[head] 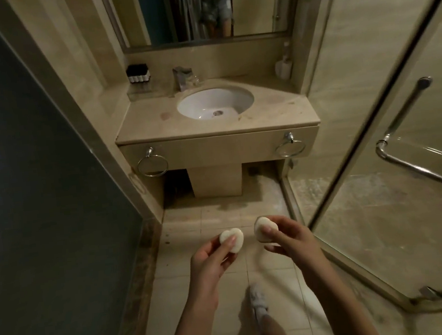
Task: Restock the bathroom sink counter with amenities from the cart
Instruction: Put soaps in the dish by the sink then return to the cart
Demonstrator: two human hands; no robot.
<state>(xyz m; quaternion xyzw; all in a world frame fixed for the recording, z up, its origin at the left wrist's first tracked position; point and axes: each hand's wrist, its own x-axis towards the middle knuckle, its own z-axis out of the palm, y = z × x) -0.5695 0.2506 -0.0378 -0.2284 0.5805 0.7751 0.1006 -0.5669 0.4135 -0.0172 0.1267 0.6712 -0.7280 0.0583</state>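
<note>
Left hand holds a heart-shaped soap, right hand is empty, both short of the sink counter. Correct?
Not quite: in the head view the right hand grips a second soap. The left hand does hold a heart-shaped soap, and both are short of the sink counter.

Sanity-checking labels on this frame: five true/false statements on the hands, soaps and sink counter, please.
1. Left hand holds a white heart soap; right hand holds a second soap. True.
2. One soap already lies on the counter. False: both are in the hands, over the floor.
3. A black holder of small white bottles stands at the counter's back left. True.
4. Towels hang from the left ring and right ring. False: both hang bare.
5. The faucet stands right of the basin. False: behind it, left of centre.
</note>
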